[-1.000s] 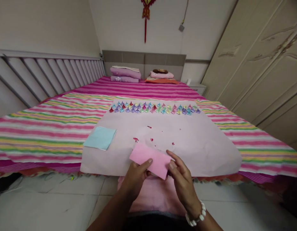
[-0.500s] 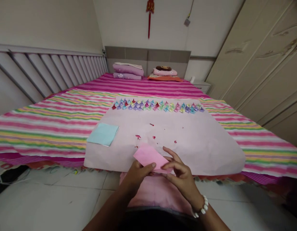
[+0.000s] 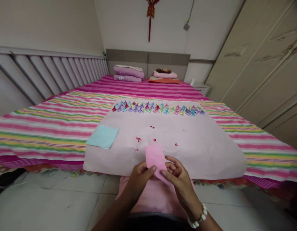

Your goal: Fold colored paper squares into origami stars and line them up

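A folded pink paper [image 3: 155, 158] is pinched between both my hands just in front of the bed's near edge. My left hand [image 3: 139, 179] grips its lower left side with thumb on top. My right hand [image 3: 178, 178], with a white bead bracelet at the wrist, pinches its lower right edge. The paper stands nearly upright, narrow side up. Behind it a large pale pink sheet [image 3: 201, 144] lies on the striped bed [image 3: 47, 125], carrying a row of several small coloured folded paper pieces [image 3: 158, 108] and a few red scraps [image 3: 139, 139].
A light blue paper stack [image 3: 103, 137] lies at the sheet's left corner. Pillows [image 3: 128, 73] sit at the headboard, a slatted rail [image 3: 49, 73] runs along the left, a wardrobe [image 3: 266, 64] stands on the right. Tiled floor [image 3: 42, 205] is below.
The pink paper has been folded narrower and turned from lying flat and wide to standing upright. Both hands have drawn closer together on it.
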Demonstrator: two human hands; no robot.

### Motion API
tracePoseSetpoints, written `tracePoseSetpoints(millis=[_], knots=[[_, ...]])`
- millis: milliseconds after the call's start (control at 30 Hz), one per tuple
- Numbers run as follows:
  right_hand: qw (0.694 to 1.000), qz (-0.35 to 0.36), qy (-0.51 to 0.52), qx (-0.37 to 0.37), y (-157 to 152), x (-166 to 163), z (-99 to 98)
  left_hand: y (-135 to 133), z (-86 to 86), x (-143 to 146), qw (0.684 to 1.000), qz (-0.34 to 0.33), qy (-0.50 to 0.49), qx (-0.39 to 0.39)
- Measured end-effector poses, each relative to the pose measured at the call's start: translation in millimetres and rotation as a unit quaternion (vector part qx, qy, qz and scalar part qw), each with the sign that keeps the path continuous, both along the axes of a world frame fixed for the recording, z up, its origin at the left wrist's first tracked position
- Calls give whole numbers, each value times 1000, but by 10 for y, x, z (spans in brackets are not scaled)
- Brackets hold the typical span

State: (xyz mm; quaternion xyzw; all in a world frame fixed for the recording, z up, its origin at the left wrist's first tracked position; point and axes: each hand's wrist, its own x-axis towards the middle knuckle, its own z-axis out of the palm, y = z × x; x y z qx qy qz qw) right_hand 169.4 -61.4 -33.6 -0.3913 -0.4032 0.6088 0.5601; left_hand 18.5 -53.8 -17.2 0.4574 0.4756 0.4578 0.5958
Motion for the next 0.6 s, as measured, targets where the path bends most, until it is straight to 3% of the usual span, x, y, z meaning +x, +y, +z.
tracePoseSetpoints(millis=[167,400,533,600], knots=[[998,40,37,-18,60,-7,125,-13,-40,6,997,-70,3,18],[996,49,58,-36,20,-95,112,-10,-108,33,993,11,-94,78],[997,36,55,-27,14,-86,93,-34,-130,-7,984,20,8,174],[998,30,51,-24,21,-69,87,-42,-132,-19,982,20,57,180]])
